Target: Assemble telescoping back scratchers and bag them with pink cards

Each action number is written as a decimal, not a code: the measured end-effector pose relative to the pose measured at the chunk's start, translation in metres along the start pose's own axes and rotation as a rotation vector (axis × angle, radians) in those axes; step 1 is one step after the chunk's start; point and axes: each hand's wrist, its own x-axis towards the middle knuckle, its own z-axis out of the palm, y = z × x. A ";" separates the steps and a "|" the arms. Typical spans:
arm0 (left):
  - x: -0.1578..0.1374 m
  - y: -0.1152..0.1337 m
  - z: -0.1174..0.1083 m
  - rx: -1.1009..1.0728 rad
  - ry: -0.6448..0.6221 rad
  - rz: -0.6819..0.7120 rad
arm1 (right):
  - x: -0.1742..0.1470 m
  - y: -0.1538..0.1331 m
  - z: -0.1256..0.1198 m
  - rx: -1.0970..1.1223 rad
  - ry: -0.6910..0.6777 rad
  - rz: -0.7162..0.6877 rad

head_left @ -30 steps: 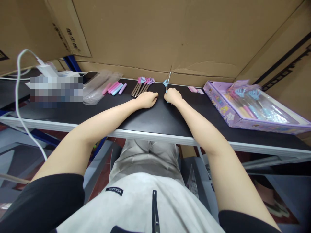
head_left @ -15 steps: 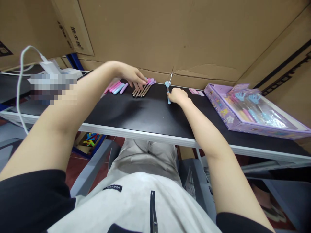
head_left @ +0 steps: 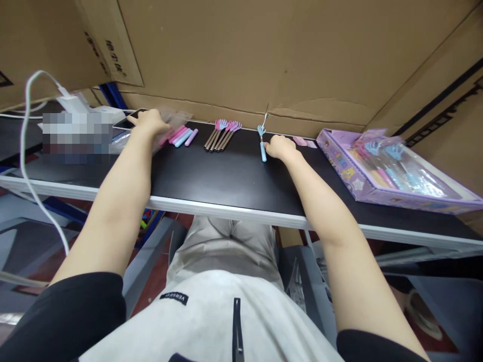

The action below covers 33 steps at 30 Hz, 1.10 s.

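Observation:
My right hand [head_left: 281,147] is closed at the light-blue handle of a small claw-headed back scratcher [head_left: 263,150], its thumb against the handle and the other fingers curled out of sight. The blue claw points toward the cardboard wall. Over clear plastic bags [head_left: 173,118] at the left is my left hand [head_left: 149,123], palm down, thumb and a finger spread apart; its remaining fingertips are hidden. Beside it lie several pink, blue and purple handle sleeves [head_left: 183,137]. Between the hands rest several metal scratcher rods [head_left: 218,141] with pink, blue and purple claws, their lower ends bare.
A purple display box [head_left: 349,168] with bagged back scratchers stands on the right. Small pink cards [head_left: 300,141] lie behind my right hand. A white charger and cable [head_left: 73,103] are at far left. Cardboard [head_left: 226,55] walls the back of the black table [head_left: 226,176].
My left hand has moved left, from above the claw rods and past the sleeves to the plastic bags. My right hand stays at the blue back scratcher with little movement.

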 end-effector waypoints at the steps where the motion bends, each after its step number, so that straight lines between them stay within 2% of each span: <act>1: -0.002 0.001 -0.001 0.027 -0.005 -0.035 | 0.000 0.000 0.000 -0.005 0.000 0.001; 2: -0.004 0.002 -0.002 0.057 -0.018 -0.070 | 0.000 0.000 0.000 -0.011 -0.001 0.002; 4: -0.006 0.004 -0.003 0.070 -0.045 -0.047 | 0.000 0.000 0.000 -0.019 -0.001 -0.002; 11: 0.001 -0.003 0.006 0.087 -0.022 -0.013 | 0.000 0.000 0.000 -0.026 -0.009 -0.015; 21: 0.003 -0.001 0.008 0.211 -0.133 -0.043 | -0.003 -0.002 -0.003 -0.027 -0.025 -0.016; 33: -0.008 0.004 0.004 0.024 -0.008 -0.033 | 0.000 -0.001 0.000 -0.026 -0.016 -0.018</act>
